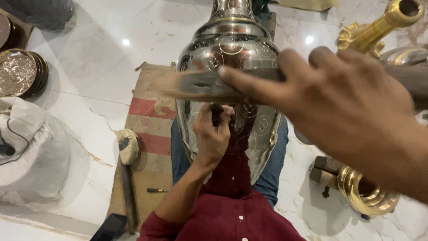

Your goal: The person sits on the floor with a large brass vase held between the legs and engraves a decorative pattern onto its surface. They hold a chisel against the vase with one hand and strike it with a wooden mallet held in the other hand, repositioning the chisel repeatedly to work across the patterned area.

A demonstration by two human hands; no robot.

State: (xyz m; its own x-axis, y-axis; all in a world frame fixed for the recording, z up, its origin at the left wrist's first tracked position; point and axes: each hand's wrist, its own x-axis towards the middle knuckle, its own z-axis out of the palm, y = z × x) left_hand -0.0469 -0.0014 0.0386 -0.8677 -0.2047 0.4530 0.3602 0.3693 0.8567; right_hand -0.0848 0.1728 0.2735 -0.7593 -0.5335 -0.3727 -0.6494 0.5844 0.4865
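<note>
A large silver metal vase (232, 49) with engraved circles lies across my lap, its neck pointing away from me. My left hand (213, 134) is closed around a small dark chisel (217, 111) whose tip rests on the vase's belly. My right hand (339, 102) is raised close to the camera and grips a blurred wooden-handled hammer (196, 85) that hangs above the chisel.
A burlap mat (149, 134) lies on the white marble floor beside a wooden mallet (128, 147) and a small punch (157, 190). Stacked engraved plates (18, 73) and a white cloth bundle (31, 151) sit at left. Brass pieces (368, 194) lie at right.
</note>
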